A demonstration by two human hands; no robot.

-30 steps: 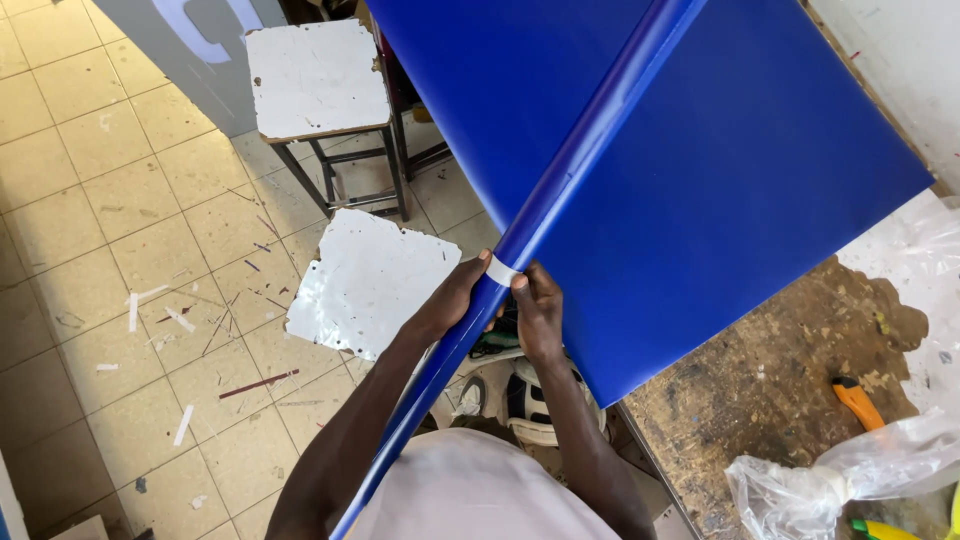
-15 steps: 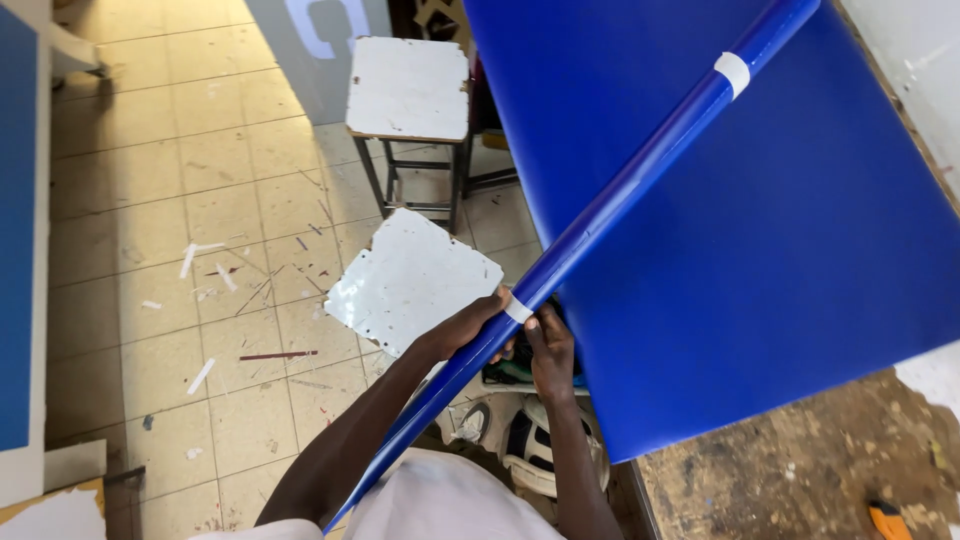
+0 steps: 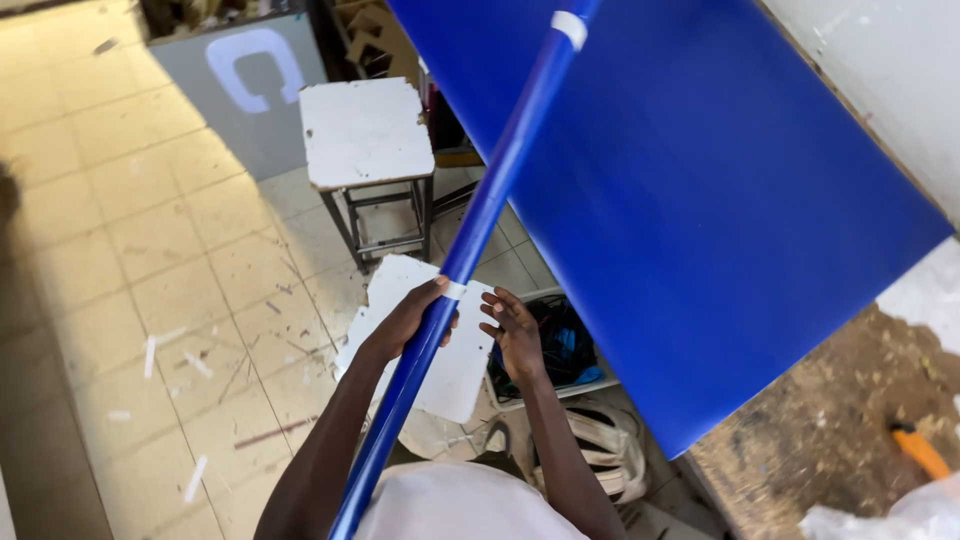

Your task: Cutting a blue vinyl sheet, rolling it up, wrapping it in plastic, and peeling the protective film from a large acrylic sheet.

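So the left hand (image 3: pixel 408 318) is wrapped around a long rolled-up blue tube (image 3: pixel 470 245) of glossy sheet, gripping it right at a white tape band (image 3: pixel 455 290). The right hand (image 3: pixel 516 335) sits just beside the roll, fingers spread and loose — looks like it's off the roll, holding nothing. The 2 hands are close but not touching each other.

The roll runs diagonally from down by the person's white shirt (image 3: pixel 455 505) up toward the top of the view, where a 2nd white tape band (image 3: pixel 570 28) wraps it. It leans over the edge of a big flat blue sheet (image 3: pixel 700 210) that covers most of a rough wooden workbench (image 3: pixel 850 430).

Under the hands there's a white-topped stool (image 3: pixel 365 130) on the tiled floor (image 3: pixel 130 250), plus a scuffed white board (image 3: pixel 455 365) lower down. An orange-handled tool (image 3: pixel 920 452) lies on the bench at the right — can't tell what kind.
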